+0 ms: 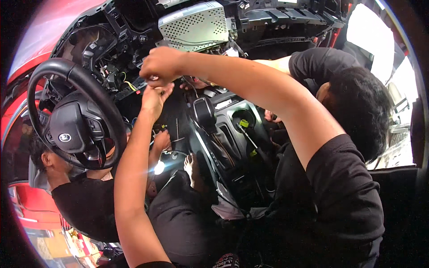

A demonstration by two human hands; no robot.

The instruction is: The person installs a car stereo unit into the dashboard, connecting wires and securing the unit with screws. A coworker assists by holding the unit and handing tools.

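Observation:
My right hand is curled into a fist in front of the stripped dashboard. A small pale, shiny bit shows at its finger side, too small to name. Just below, my left hand reaches up to meet it, with its fingers bent and partly hidden behind the right hand. Whatever the two hands hold between them cannot be made out. Behind them is the opened dashboard frame with loose wiring, including a yellow cable. A perforated metal box sits above and to the right of my hands.
A steering wheel stands at left. The gear lever and centre console lie to the right, with a yellow-green-tipped tool in the cup holder. One co-worker is low at left, another leans in at right. A lamp shines low.

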